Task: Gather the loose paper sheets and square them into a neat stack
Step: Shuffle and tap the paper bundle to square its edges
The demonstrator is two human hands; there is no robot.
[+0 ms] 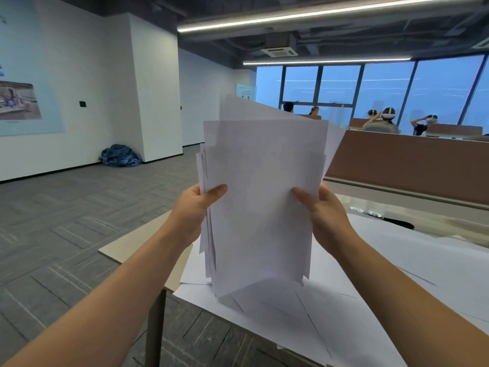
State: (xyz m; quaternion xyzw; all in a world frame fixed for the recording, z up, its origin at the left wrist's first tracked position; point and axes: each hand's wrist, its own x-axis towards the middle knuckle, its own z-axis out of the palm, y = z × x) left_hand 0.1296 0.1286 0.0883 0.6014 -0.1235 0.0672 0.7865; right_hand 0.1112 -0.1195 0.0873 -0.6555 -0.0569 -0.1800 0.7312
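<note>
Near the desk's [137, 241] left edge, the bundle [264, 197] stands upright, and its lower edge looks to rest on the loose sheets [375, 276] spread flat over the desk top. The left hand [194, 210] grips the bundle's left side and the right hand [326, 215] its right side. Each thumb lies across the front face, and the fingers behind are hidden.

The bundle is far from square. At the top the sheets fan out at different angles, one corner stands well above the rest, and several edges jut out on the left side.

To square it well, I would slacken both grips until the hands only guide the sides. Then lift the bundle a little and tap its lower edge down, so that the high sheets can drop. A tight pinch would probably lock the skew in.

A bare part of the desk would likely serve better than the flat sheets, which may slide or crease under the taps. After that, turn the bundle onto a long side and tap again. The flat sheets are not yet gathered.
</note>
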